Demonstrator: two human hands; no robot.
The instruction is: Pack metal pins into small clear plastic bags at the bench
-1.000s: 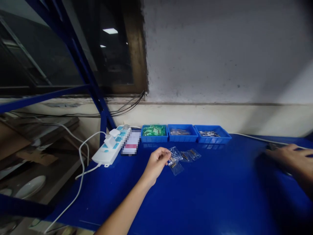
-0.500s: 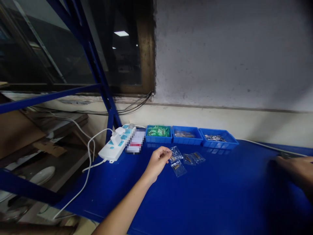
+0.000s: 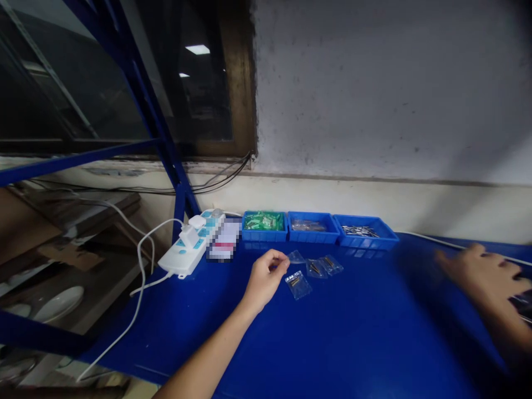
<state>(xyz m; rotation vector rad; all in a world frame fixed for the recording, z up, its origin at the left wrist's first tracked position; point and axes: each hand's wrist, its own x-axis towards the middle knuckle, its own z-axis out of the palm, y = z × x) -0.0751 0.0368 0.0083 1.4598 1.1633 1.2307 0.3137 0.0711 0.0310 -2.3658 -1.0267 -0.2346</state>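
Observation:
My left hand (image 3: 266, 278) is closed in a pinch, thumb and forefinger on the near edge of a small clear plastic bag (image 3: 296, 257). The fingers cover part of that bag. Just in front lies another small bag (image 3: 298, 284) with thin brass-coloured pieces inside. Two similar bags, a left one (image 3: 316, 269) and a right one (image 3: 331, 265), rest beside each other to the right. Over the table's right side my right hand (image 3: 477, 280) is open, fingers spread and somewhat blurred, holding nothing I can see. A dark object (image 3: 522, 303) shows at the frame's edge beyond it.
Three blue bins line the wall: one with green packets (image 3: 264, 221), one with clear packets (image 3: 308, 226), one with metal rods (image 3: 359, 230). A white power strip (image 3: 189, 252) and a pixelated phone-like item (image 3: 224, 239) are left. A blue frame post (image 3: 153, 116) rises behind.
My right hand has come further into view from the right edge, its fingers spread. My left hand stays at the bags, which now show less of the pinched one. The view has shifted slightly.

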